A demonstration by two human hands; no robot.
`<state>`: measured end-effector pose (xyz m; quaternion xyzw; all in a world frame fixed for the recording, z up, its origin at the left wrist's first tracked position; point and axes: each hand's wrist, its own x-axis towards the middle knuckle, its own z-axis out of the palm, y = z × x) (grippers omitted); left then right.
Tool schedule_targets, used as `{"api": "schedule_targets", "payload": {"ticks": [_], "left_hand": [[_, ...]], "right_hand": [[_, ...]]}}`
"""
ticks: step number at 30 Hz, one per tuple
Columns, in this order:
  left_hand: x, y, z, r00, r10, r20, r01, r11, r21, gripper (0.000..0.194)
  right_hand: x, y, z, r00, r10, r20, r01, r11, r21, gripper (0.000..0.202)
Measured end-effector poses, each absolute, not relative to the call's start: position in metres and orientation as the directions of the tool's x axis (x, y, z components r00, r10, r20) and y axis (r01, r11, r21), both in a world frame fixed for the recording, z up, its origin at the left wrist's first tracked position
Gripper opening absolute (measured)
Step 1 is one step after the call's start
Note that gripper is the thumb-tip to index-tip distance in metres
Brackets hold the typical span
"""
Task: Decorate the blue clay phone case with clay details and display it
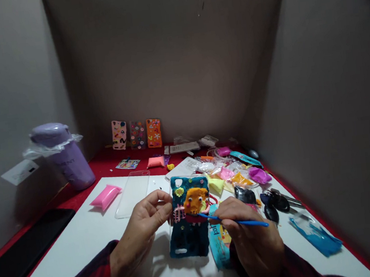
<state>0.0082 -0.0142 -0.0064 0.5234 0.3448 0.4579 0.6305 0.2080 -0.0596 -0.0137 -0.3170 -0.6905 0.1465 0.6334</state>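
My left hand (150,217) is closed on the left edge of a phone case (190,239), holding it upright. Dark teal clay covers the case, with a raised orange clay figure (195,199) with two eyes, pink pieces at its left and a small yellow shape near the top. A thin blue clay modelling tool (249,223) is pinched in my right hand (253,238). Its tip meets or nearly meets the dark red clay just under the orange figure. Partly behind my right hand lies a light-blue printed packet (219,246).
A clear phone case (133,196) and a pink clay packet (106,197) lie on the white board. Colourful clay packets (226,172) crowd the right, near keys (275,200) and a blue packet (316,235). Decorated cases (137,135) lean at the back; a purple tumbler (68,159) stands left.
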Motion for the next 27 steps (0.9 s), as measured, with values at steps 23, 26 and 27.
{"api": "schedule_targets", "payload": {"ticks": [23, 26, 27], "left_hand": [[0.0080, -0.0112, -0.0106, 0.342, 0.938, 0.061, -0.217, 0.016, 0.976, 0.024], [0.0080, -0.0101, -0.0114, 0.337, 0.940, 0.060, -0.219, 0.017, 0.976, 0.024], [0.0081, -0.0103, -0.0108, 0.340, 0.939, 0.060, -0.219, 0.017, 0.976, 0.025]], "right_hand": [[0.2078, -0.0576, -0.0167, 0.053, 0.590, 0.806, 0.229, 0.779, -0.584, 0.015], [0.2069, -0.0580, -0.0155, 0.035, 0.604, 0.796, 0.248, 0.767, -0.593, 0.016], [0.2068, -0.0582, -0.0150, 0.023, 0.610, 0.792, 0.258, 0.762, -0.594, 0.017]]}}
